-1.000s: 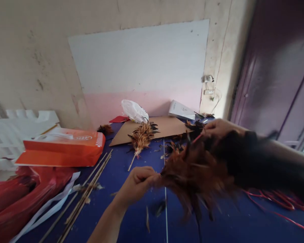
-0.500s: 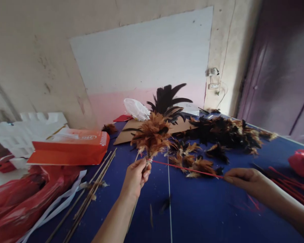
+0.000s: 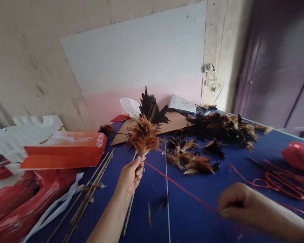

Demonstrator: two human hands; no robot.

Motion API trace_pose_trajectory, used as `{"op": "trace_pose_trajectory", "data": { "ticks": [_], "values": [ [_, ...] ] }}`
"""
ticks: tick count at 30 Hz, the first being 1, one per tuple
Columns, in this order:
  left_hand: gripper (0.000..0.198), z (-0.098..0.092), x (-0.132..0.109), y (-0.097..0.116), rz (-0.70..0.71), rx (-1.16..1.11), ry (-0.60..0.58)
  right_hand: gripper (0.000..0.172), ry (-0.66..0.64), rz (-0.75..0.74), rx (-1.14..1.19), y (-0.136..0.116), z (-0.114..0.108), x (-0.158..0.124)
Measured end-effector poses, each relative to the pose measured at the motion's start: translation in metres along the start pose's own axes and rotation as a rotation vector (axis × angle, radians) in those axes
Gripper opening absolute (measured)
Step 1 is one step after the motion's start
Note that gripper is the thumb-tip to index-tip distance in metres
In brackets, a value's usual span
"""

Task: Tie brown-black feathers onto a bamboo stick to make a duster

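My left hand (image 3: 131, 173) is closed round the stick of a feather duster (image 3: 145, 136), just below its brown feathers. Black feathers (image 3: 152, 107) crown its top, and the thin stick (image 3: 128, 214) slants down past my wrist. From the binding a red cord (image 3: 178, 185) runs taut, down and to the right. Its other end is pinched in the fingers of my right hand (image 3: 233, 202), low over the blue table. Several small tufts of brown and black feathers (image 3: 196, 163) lie between and beyond my hands.
Thin sticks (image 3: 88, 195) lie at the left, beside an orange bag (image 3: 66, 152) and red plastic (image 3: 35, 202). A heap of dark feathers (image 3: 223, 130) rests on the blue table (image 3: 192, 222) at the back right. Coiled red cord (image 3: 286, 182) and a red bundle (image 3: 299, 155) are at the right.
My right hand has moved down and a little toward me, so the cord slopes more steeply. The duster has turned in my left hand, its black feathers now pointing more upright.
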State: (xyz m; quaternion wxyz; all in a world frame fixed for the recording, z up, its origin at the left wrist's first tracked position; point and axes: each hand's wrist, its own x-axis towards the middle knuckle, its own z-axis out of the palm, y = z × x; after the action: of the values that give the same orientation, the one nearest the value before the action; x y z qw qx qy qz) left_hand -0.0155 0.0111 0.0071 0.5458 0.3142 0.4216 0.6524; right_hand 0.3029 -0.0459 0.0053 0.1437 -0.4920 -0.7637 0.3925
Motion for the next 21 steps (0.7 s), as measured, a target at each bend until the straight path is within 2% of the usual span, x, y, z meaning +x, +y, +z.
{"op": "trace_pose_trajectory", "data": {
  "ticks": [3, 7, 12, 15, 17, 21],
  "values": [
    [0.031, 0.001, 0.0, -0.004, -0.009, 0.051, -0.023, 0.017, -0.039, -0.017, 0.008, 0.01, 0.008, 0.015],
    [0.03, 0.003, -0.001, -0.007, 0.036, 0.063, -0.054, 0.015, -0.078, -0.019, -0.02, 0.021, 0.003, 0.025],
    [0.026, 0.003, -0.002, -0.004, -0.088, -0.076, -0.12, 0.013, -0.205, 0.042, 0.008, 0.014, -0.012, 0.019],
    [0.02, 0.003, -0.004, -0.003, -0.136, -0.212, -0.183, 0.015, -0.232, 0.034, -0.011, 0.015, -0.021, 0.021],
    [0.014, 0.004, -0.005, -0.002, -0.158, -0.29, -0.219, 0.021, -0.153, -0.006, -0.053, 0.017, -0.025, 0.027],
    [0.01, 0.007, -0.008, -0.004, -0.21, -0.38, -0.252, 0.031, 0.177, -0.045, -0.18, 0.013, -0.025, 0.042]
  ]
}}
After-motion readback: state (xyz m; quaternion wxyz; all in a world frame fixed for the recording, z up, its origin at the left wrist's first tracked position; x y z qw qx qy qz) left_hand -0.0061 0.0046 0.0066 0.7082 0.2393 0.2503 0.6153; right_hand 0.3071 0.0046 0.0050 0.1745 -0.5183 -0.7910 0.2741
